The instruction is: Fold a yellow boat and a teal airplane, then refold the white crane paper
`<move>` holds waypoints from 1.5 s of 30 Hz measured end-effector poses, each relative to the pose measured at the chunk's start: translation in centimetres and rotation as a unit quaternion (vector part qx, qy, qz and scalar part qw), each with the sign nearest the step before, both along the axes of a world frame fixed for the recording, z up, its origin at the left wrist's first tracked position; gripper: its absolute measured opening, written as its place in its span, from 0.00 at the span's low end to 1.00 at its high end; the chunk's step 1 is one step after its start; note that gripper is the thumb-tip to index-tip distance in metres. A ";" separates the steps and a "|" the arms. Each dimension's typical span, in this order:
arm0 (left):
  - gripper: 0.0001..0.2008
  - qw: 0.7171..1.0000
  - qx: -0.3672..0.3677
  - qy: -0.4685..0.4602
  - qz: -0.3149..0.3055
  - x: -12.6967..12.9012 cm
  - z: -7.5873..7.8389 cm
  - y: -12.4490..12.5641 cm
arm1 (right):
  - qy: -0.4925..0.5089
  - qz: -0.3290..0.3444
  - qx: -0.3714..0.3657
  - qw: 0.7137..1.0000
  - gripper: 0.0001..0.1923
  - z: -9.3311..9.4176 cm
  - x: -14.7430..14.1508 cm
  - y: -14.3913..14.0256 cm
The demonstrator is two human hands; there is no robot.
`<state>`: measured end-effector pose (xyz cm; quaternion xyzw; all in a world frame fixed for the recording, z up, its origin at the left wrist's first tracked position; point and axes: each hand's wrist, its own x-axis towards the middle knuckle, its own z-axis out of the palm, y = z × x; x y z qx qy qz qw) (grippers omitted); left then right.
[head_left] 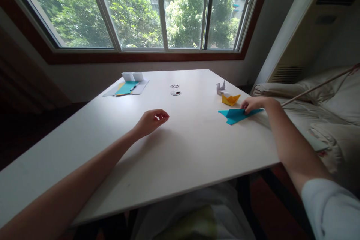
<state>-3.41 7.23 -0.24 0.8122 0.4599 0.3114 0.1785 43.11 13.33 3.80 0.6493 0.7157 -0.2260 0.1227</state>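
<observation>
Head view: right hand [252, 104] fingertips pressed on blue folded paper [237, 115] lying flat on tabletop [182, 146], left hand [152, 120] loosely curled, empty; paper likely light, thin, easily creased, best pinched at an edge.

No text, label, brand, number or sign can be read anywhere.

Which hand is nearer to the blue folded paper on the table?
The right hand is nearer: its fingers rest on the blue folded paper. The left hand lies loosely curled on the bare table, well apart from the paper.
</observation>
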 end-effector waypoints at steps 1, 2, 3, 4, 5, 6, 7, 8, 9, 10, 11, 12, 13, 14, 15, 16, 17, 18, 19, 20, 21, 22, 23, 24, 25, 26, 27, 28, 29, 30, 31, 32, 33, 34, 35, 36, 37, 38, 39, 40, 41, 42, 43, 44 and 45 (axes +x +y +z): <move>0.14 1.000 0.000 0.001 -0.001 0.0 0.0 0.0 | -0.002 -0.001 -0.001 1.000 0.23 0.0 0.0 0.0; 0.14 1.000 0.000 0.002 -0.002 0.0 0.1 0.0 | 0.000 -0.001 -0.002 1.000 0.23 0.1 0.1 0.0; 0.14 1.000 0.001 0.003 -0.002 0.1 0.2 -0.1 | 0.007 0.000 -0.005 1.000 0.24 0.3 0.2 0.0; 0.14 1.000 0.002 0.003 -0.001 0.1 0.3 -0.1 | 0.019 0.003 -0.007 1.000 0.24 0.5 0.2 -0.1; 0.14 1.000 0.004 0.005 0.001 0.1 0.5 -0.2 | 0.036 0.006 -0.006 0.999 0.24 0.8 0.2 -0.3; 0.14 1.000 0.007 0.007 0.004 0.1 0.7 -0.2 | 0.056 0.010 -0.001 0.998 0.25 1.2 0.2 -0.5; 0.14 1.000 0.012 0.010 0.008 0.0 1.0 -0.3 | 0.076 0.014 0.009 0.997 0.25 1.6 -0.1 -0.8; 0.14 1.000 0.018 0.015 0.014 0.0 1.3 -0.3 | 0.093 0.016 0.030 0.995 0.26 2.1 -0.5 -1.1; 0.13 0.999 0.023 0.023 0.022 -0.1 1.6 -0.4 | 0.108 0.020 0.048 0.993 0.26 2.5 -1.1 -1.5; 0.13 0.999 0.027 0.032 0.031 -0.1 2.0 -0.4 | 0.124 0.027 0.070 0.989 0.26 3.0 -1.9 -1.8; 0.13 0.998 0.028 0.043 0.042 -0.2 2.4 -0.4 | 0.141 0.038 0.096 0.985 0.26 3.5 -2.9 -2.2; 0.13 0.997 0.027 0.057 0.053 -0.2 2.7 -0.3 | 0.152 0.047 0.126 0.979 0.25 3.8 -4.0 -2.5; 0.12 0.995 0.024 0.073 0.066 -0.3 3.1 -0.2 | 0.159 0.054 0.153 0.974 0.25 4.1 -5.3 -2.7; 0.13 0.992 0.018 0.091 0.081 -0.2 3.5 -0.1 | 0.164 0.058 0.181 0.968 0.25 4.4 -6.7 -2.8; 0.13 0.989 0.008 0.112 0.095 -0.1 3.9 0.1 | 0.166 0.060 0.209 0.962 0.25 4.5 -8.1 -2.8; 0.13 0.985 -0.005 0.135 0.112 0.1 4.3 0.3 | 0.168 0.065 0.237 0.955 0.24 4.5 -9.5 -2.7; 0.15 0.978 -0.021 0.160 0.129 0.3 4.6 0.5 | 0.165 0.075 0.256 0.950 0.24 4.3 -11.0 -2.6; 0.17 0.971 -0.039 0.187 0.146 0.7 4.8 0.6 | 0.162 0.076 0.274 0.945 0.24 4.1 -12.6 -2.5; 0.19 0.961 -0.055 0.215 0.166 1.2 4.9 0.7 | 0.153 0.068 0.292 0.942 0.25 3.8 -14.1 -2.3; 0.22 0.951 -0.065 0.240 0.185 1.7 5.0 0.8 | 0.144 0.058 0.302 0.940 0.27 3.4 -15.7 -2.1; 0.26 0.938 -0.079 0.267 0.205 2.2 4.9 0.7 | 0.138 0.058 0.298 0.943 0.30 2.9 -17.4 -2.0; 0.28 0.927 -0.093 0.291 0.219 2.8 4.8 0.6 | 0.129 0.050 0.286 0.948 0.31 2.3 -19.0 -2.0; 0.30 0.918 -0.107 0.307 0.226 3.3 4.5 0.5 | 0.117 0.039 0.268 0.956 0.33 1.7 -20.5 -2.0; 0.33 0.912 -0.120 0.314 0.236 3.7 4.1 0.4 | 0.102 0.030 0.241 0.965 0.34 1.0 -22.0 -2.1; 0.34 0.909 -0.130 0.316 0.240 4.0 3.6 0.3 | 0.091 0.019 0.218 0.972 0.35 0.3 -23.3 -2.3; 0.36 0.906 -0.143 0.313 0.246 4.3 3.1 0.2 | 0.086 0.008 0.198 0.976 0.35 -0.4 -24.5 -2.6; 0.36 0.904 -0.157 0.309 0.250 4.4 2.5 0.2 | 0.084 -0.001 0.184 0.979 0.36 -1.1 -25.4 -2.8; 0.37 0.905 -0.160 0.303 0.252 4.5 1.9 0.2 | 0.084 -0.012 0.176 0.981 0.36 -1.9 -26.1 -3.1; 0.37 0.906 -0.156 0.299 0.256 4.5 1.3 0.3 | 0.085 -0.018 0.177 0.980 0.36 -2.6 -26.5 -3.4; 0.38 0.907 -0.148 0.296 0.259 4.5 0.8 0.3 | 0.083 -0.023 0.181 0.980 0.37 -3.2 -26.8 -3.7; 0.38 0.910 -0.142 0.294 0.256 4.5 0.4 0.4 | 0.078 -0.028 0.182 0.980 0.37 -3.8 -27.0 -3.9; 0.39 0.912 -0.137 0.293 0.254 4.4 0.0 0.4 | 0.075 -0.026 0.191 0.978 0.36 -4.3 -27.0 -4.1; 0.39 0.913 -0.131 0.293 0.250 4.3 -0.3 0.4 | 0.073 -0.023 0.199 0.977 0.36 -4.7 -27.0 -4.3; 0.39 0.915 -0.127 0.293 0.248 4.3 -0.5 0.4 | 0.072 -0.019 0.205 0.976 0.37 -5.0 -26.9 -4.4; 0.39 0.916 -0.122 0.293 0.247 4.2 -0.6 0.3 | 0.072 -0.017 0.209 0.975 0.37 -5.1 -26.8 -4.5; 0.39 0.916 -0.118 0.292 0.247 4.2 -0.7 0.3 | 0.072 -0.016 0.211 0.975 0.37 -5.2 -26.8 -4.6; 0.39 0.917 -0.114 0.292 0.248 4.2 -0.8 0.2 | 0.072 -0.017 0.210 0.975 0.37 -5.2 -26.8 -4.7; 0.39 0.917 -0.110 0.291 0.249 4.2 -0.9 0.2 | 0.071 -0.018 0.209 0.975 0.37 -5.2 -26.7 -4.7; 0.39 0.918 -0.108 0.289 0.250 4.2 -0.9 0.2 | 0.070 -0.019 0.209 0.975 0.37 -5.2 -26.7 -4.7; 0.39 0.918 -0.107 0.289 0.251 4.2 -0.9 0.2 | 0.069 -0.018 0.207 0.976 0.37 -5.2 -26.7 -4.7; 0.39 0.918 -0.107 0.288 0.251 4.3 -1.0 0.2 | 0.069 -0.018 0.206 0.976 0.37 -5.2 -26.7 -4.6; 0.39 0.917 -0.108 0.288 0.252 4.3 -1.0 0.3 | 0.070 -0.017 0.204 0.976 0.37 -5.3 -26.7 -4.5; 0.38 0.917 -0.109 0.288 0.253 4.4 -1.1 0.3 | 0.071 -0.016 0.204 0.976 0.37 -5.3 -26.6 -4.5; 0.38 0.917 -0.109 0.289 0.253 4.4 -1.1 0.3 | 0.071 -0.016 0.205 0.976 0.37 -5.4 -26.6 -4.4; 0.38 0.917 -0.109 0.289 0.253 4.5 -1.2 0.4 | 0.072 -0.016 0.206 0.976 0.37 -5.5 -26.5 -4.4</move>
